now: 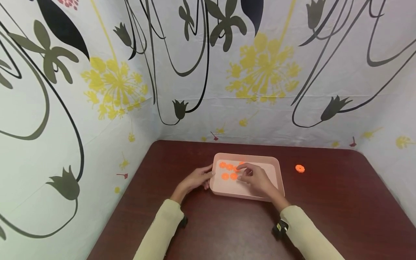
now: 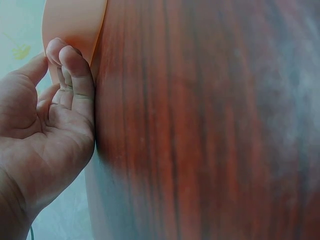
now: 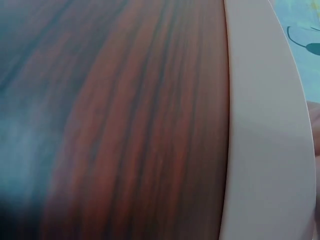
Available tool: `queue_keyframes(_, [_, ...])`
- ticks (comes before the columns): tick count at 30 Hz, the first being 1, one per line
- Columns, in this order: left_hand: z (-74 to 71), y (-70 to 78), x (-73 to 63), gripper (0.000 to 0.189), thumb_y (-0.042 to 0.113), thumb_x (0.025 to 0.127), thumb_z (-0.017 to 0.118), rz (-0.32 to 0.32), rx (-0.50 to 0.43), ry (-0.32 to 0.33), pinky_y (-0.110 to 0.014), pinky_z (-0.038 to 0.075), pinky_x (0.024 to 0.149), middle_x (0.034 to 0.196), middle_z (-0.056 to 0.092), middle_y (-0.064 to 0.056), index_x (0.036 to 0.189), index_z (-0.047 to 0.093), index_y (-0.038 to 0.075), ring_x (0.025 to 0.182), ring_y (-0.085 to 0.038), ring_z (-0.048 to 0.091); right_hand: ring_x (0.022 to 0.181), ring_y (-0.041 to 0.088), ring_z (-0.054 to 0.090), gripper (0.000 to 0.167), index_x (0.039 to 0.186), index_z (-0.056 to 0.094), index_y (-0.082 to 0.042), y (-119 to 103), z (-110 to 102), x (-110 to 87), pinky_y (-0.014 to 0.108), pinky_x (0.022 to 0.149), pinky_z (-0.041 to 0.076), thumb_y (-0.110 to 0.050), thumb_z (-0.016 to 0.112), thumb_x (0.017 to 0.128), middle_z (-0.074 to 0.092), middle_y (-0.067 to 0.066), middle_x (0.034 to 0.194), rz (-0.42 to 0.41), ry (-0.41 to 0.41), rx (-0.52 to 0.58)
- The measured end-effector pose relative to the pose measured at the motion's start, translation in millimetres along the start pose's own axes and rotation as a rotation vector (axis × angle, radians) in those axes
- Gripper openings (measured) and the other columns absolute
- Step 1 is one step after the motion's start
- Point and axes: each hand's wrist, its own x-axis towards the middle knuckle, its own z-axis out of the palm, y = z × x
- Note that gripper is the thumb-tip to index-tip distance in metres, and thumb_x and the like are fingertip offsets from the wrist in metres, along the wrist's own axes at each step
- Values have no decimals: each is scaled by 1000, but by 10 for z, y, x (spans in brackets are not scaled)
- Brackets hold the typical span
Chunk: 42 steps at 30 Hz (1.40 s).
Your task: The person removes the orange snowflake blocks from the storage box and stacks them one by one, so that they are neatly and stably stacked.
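A shallow pale pink tray [image 1: 191, 193] stands toward the back of the table. My left hand [image 1: 197, 178] grips its left end; in the left wrist view that hand [image 2: 55, 120] has bent fingers against the tray's outer wall [image 2: 75, 25]. Several small flat orange discs [image 1: 225, 176] with scalloped edges lie in the tray's left half, roughly in two rows. Over them is my right hand [image 1: 258, 178], thumb and index finger curved and parted, fingertips right at the discs. In the right wrist view the tray's wall [image 3: 267, 125] hides most of that hand [image 3: 315, 125].
Right of the tray, one more orange scalloped piece [image 1: 300, 168] lies on the dark reddish wooden table [image 1: 227, 224]. Patterned cloth walls [image 1: 201, 119] with flowers and vines rise along the table's back and sides.
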Motion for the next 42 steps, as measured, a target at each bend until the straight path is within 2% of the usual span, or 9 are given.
queue_keyframes(6, [5, 7, 3, 62, 35, 110, 58, 9, 8, -4, -25, 56, 62, 75, 58, -3, 166, 36, 21, 61, -14, 58, 76, 15, 58, 34, 122, 77, -18, 7, 10, 31, 26, 66, 44, -15, 86, 89, 69, 1, 84, 20, -47, -33])
queue_keyframes(12, [2, 11, 8, 62, 34, 111, 57, -10, 9, -4, -25, 56, 61, 75, 59, -3, 167, 35, 21, 61, -14, 58, 74, 15, 59, 28, 117, 78, -22, 11, 26, 44, 29, 69, 42, -17, 84, 90, 69, 0, 82, 40, -46, -73])
queue_keyframes(18, [3, 23, -1, 62, 34, 111, 56, -9, 7, -17, -25, 56, 61, 76, 59, -3, 167, 33, 20, 62, -14, 59, 68, 15, 55, 26, 114, 79, -27, 13, 43, 55, 28, 60, 37, -26, 86, 89, 65, -2, 78, 56, -55, -119])
queue_keyframes(22, [-5, 20, -22, 63, 34, 111, 57, -3, 2, -13, -25, 56, 61, 76, 59, -4, 167, 33, 19, 61, -13, 58, 68, 15, 53, 25, 113, 80, -30, 8, 68, 84, 29, 59, 35, -29, 86, 89, 63, -3, 79, 63, -63, -142])
queue_keyframes(34, [-33, 29, 22, 64, 35, 109, 60, -12, -8, -20, -26, 57, 63, 75, 60, -4, 167, 34, 22, 62, -13, 59, 68, 13, 55, 25, 109, 80, -34, -66, 94, 120, 30, 58, 37, -36, 88, 86, 64, -6, 78, 84, -35, -261])
queue_keyframes(42, [-25, 1, 25, 64, 36, 110, 59, -7, -6, -26, -26, 57, 62, 76, 59, -3, 167, 34, 22, 62, -13, 59, 67, 14, 55, 24, 101, 80, -37, -62, 176, 160, 32, 56, 38, -41, 92, 80, 64, -7, 77, 107, 20, -338])
